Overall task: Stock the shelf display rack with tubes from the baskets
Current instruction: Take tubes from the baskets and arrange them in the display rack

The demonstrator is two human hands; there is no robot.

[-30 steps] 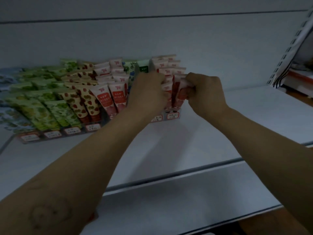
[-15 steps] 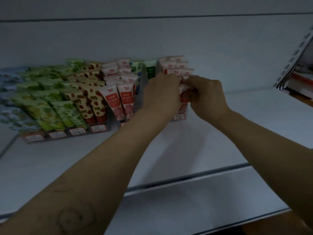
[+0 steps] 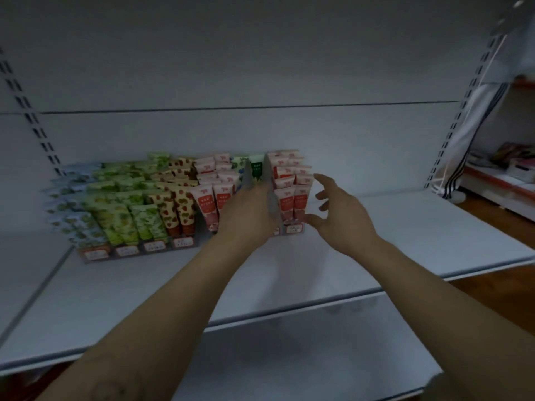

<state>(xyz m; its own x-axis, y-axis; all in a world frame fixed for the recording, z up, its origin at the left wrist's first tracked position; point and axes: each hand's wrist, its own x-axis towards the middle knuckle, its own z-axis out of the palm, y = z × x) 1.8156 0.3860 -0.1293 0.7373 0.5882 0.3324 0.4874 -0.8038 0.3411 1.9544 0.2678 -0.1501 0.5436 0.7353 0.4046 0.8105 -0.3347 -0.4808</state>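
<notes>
Well, right grip [image 3: 341, 218]: wide, fingers spread, holding nothing. It is just beside the last row of pink tubes [image 3: 291, 198], at the right end of the rack.
Left grip [image 3: 249, 212]: the back of it faces me. It reaches into the rack, in the gap between the pink rows. My fingertips are hidden there, so I cannot tell if I hold a tube.
Rack [image 3: 111, 252]: it sits on the shelf [image 3: 405, 227], up against the back wall.
Tubes: they lean back in rows. From the left I see pale blue tubes [image 3: 72, 224], green tubes [image 3: 130, 215], strawberry tubes [image 3: 173, 209], then pink.
Divider [image 3: 272, 204]: a clear one, right by my left grip.
Price tags [image 3: 293, 228]: small, along the rack front.
</notes>
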